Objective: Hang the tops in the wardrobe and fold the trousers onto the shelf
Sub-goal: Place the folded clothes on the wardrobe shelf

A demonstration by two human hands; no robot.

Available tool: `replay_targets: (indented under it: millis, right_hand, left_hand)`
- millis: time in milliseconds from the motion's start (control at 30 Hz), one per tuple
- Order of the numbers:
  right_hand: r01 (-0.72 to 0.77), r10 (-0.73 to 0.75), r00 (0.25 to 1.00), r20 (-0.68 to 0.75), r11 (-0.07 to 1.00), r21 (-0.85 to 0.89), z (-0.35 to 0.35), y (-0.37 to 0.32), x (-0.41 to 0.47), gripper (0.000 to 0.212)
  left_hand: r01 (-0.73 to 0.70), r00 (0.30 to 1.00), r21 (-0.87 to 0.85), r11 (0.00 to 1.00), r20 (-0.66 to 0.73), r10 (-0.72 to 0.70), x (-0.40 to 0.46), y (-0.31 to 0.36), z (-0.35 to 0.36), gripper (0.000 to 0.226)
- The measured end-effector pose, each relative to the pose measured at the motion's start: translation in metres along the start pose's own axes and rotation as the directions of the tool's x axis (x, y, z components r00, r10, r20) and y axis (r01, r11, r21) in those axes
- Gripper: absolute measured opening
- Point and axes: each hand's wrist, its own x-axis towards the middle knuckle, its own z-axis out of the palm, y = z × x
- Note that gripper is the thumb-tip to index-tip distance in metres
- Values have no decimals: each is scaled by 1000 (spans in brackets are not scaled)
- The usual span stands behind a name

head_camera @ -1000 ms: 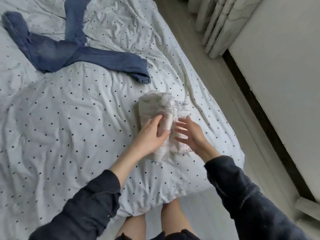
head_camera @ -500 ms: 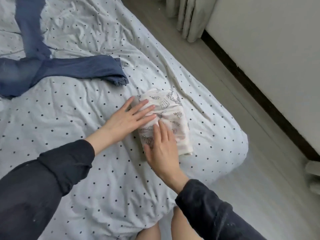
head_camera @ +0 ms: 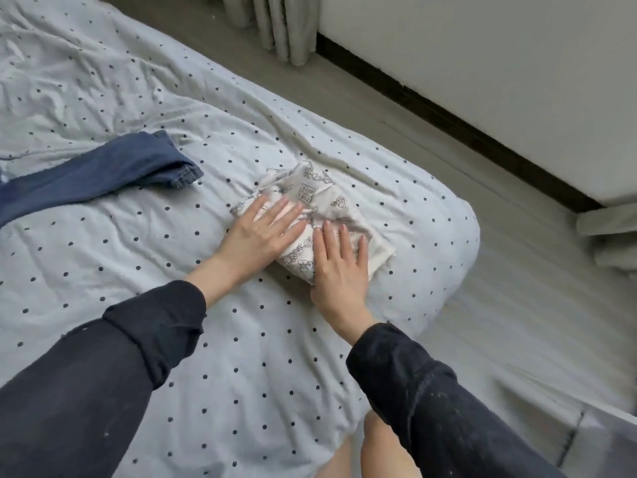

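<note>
A folded pair of white patterned trousers (head_camera: 322, 198) lies on the bed near its right corner. My left hand (head_camera: 262, 232) rests flat on the left part of the bundle, fingers straight. My right hand (head_camera: 339, 267) presses flat on its near right part, fingers spread. A pair of blue jeans (head_camera: 103, 174) lies spread out on the bed to the left, one leg end pointing toward the bundle; most of it is cut off by the frame edge.
The bed is covered with a white sheet with dark dots (head_camera: 241, 357). Grey floor (head_camera: 517, 270) runs along the bed's right side. A white wall with a dark skirting (head_camera: 482, 139) stands to the right, and a curtain (head_camera: 275, 22) hangs at the top.
The white trousers went from half-folded in my fingers to a flat bundle. Both hands now press on top of it, and my view has swung to the right.
</note>
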Motion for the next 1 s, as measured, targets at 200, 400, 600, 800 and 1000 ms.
replay_targets:
  millis: [200, 400, 600, 800, 1000]
  right_hand:
    - [20, -19, 981, -191, 1000, 5, -35, 44, -9, 52]
    - [-24, 14, 921, -390, 1000, -20, -73, 97, -80, 38]
    - [-253, 207, 852, -482, 967, -31, -95, 183, -197, 41]
    - [-529, 435, 721, -539, 849, -22, -103, 256, -352, 48]
    - [-728, 601, 554, -576, 686, 15, -122, 299, -487, 55]
  left_hand:
    - [118, 993, -63, 991, -19, -120, 23, 32, -52, 38]
    - [154, 978, -301, 941, -92, -189, 51, 96, -110, 36]
    - [-18, 979, -434, 901, -190, -72, 103, 205, -172, 43]
    - [-322, 931, -482, 815, -317, 181, 144, 339, -235, 47]
    - [-614, 776, -411, 674, -471, 419, 176, 452, -309, 29]
